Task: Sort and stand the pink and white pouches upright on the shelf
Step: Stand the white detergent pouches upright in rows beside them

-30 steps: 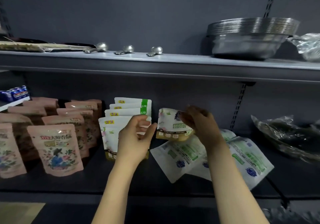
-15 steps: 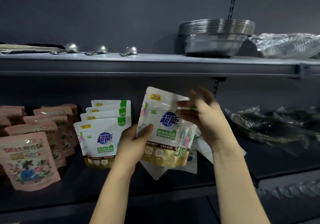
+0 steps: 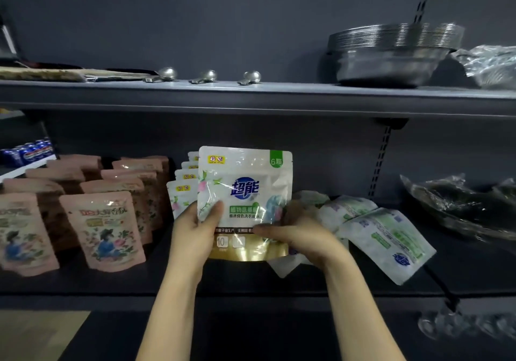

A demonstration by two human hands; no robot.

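Observation:
A white pouch (image 3: 245,190) with a gold bottom and blue logo is upright at the middle of the lower shelf (image 3: 251,285). My left hand (image 3: 195,232) grips its lower left edge, thumb on its front. My right hand (image 3: 296,229) grips its lower right side, fingers across the front. Behind it stands a row of several white pouches (image 3: 181,190), mostly hidden. Pink pouches (image 3: 103,229) stand in rows to the left. More white pouches (image 3: 385,240) lie flat on the right.
The upper shelf (image 3: 279,95) holds stacked steel bowls (image 3: 391,53), three metal spoons (image 3: 208,77) and plastic wrap. A dark plastic-wrapped bundle (image 3: 460,207) lies at the far right of the lower shelf. Blue cans (image 3: 28,151) sit far left.
The white pouch went from tilted in the air to upright, lower, in front of the white row. Both hands shifted down to its lower edges.

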